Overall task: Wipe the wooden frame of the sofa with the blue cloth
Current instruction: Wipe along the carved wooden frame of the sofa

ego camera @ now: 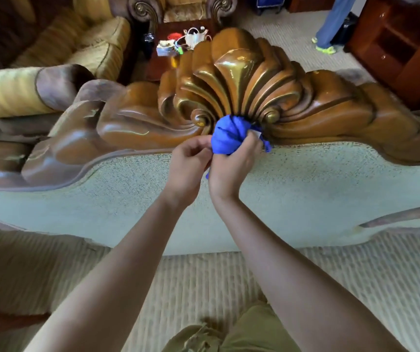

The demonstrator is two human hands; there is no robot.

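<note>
The blue cloth [229,138] is bunched into one ball, and most of it is hidden inside the right hand [231,163]; only the rounded top and a small tail at its right side show. It is pressed against the base of the carved shell at the middle of the wooden frame [229,90], where the ribs of the shell meet. The grip of the right hand is clamped on the cloth, its fingers curled round the bundle. The left hand [191,161] lies just left of the cloth with its fingers curled in; its fingertips meet the lower edge of the cloth, but whether they pinch it or only touch it cannot be told, because the right hand covers this place.

Two bare forearms come up from the bottom edge. The frame is cut off at both sides of the view. Below the shell is the pale padded back of the sofa [305,189], and lower a striped seat [203,280].

Behind the shell stands a dark low counter [163,64], half hidden by the carving. Several small things lie on it, white, red and light blue, too blurred to name or count. Left of the shell are yellow striped cushions [89,41]. At the far right of the shell a person's legs [330,24] in blue trousers are cut off by the top edge, beside a red-brown cabinet [401,41].
</note>
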